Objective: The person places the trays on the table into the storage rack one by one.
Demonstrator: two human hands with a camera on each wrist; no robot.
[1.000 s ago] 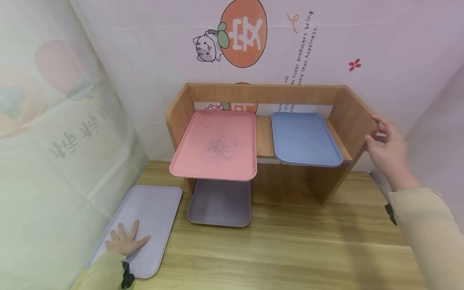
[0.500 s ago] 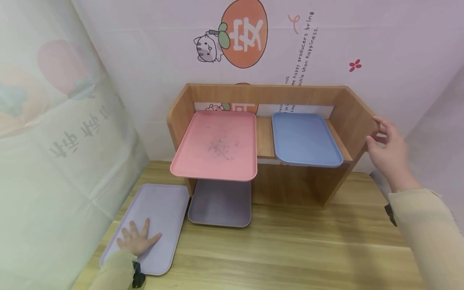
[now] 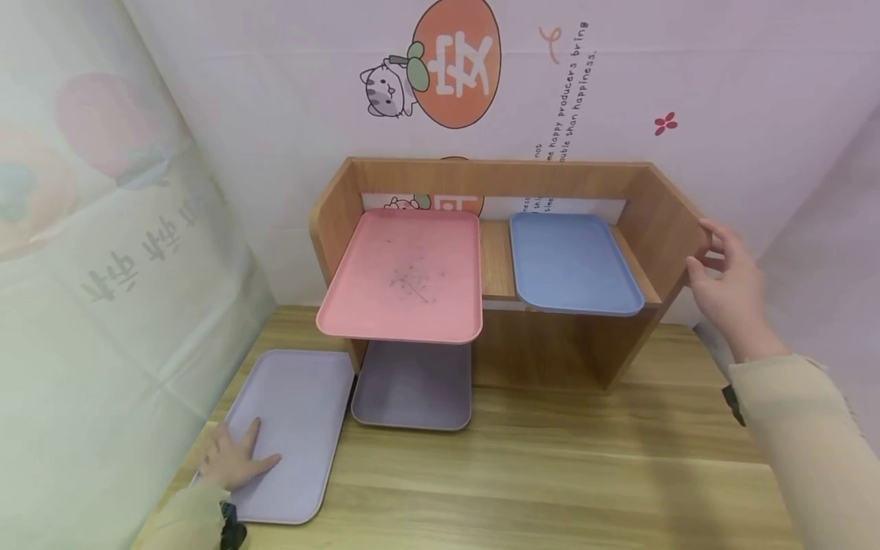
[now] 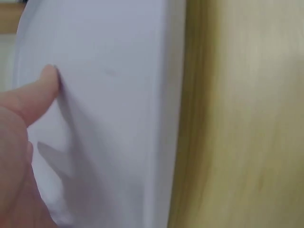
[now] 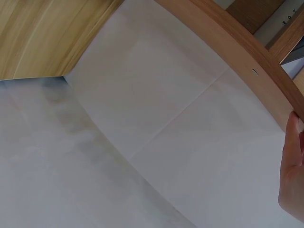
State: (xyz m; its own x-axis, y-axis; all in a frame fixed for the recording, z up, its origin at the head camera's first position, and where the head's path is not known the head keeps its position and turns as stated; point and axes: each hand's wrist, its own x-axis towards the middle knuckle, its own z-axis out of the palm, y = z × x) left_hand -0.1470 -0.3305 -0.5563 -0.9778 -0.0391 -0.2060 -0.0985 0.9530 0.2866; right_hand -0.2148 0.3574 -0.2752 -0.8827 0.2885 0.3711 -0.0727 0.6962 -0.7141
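A pale lavender tray (image 3: 296,428) lies flat on the table, left of a small wooden shelf (image 3: 665,229). My left hand (image 3: 230,460) rests with spread fingers at the left side of this tray; the left wrist view shows the thumb (image 4: 40,95) reaching over its surface. On the right, my right hand (image 3: 729,294) grips the front edge of the shelf's side panel between thumb and fingers. The right wrist view catches only part of that hand (image 5: 292,171) at the panel's edge.
On the shelf's upper board sit a pink tray (image 3: 402,279) with a plant print and a blue tray (image 3: 574,263), both jutting forward. A greyish purple tray (image 3: 412,393) sticks out of the lower left space. A printed cloth (image 3: 275,114) hangs behind.
The lavender tray has slid right, up close to the shelf, moving with my left hand. Since then that hand has shifted left across the tray. My right hand keeps its grip on the panel.
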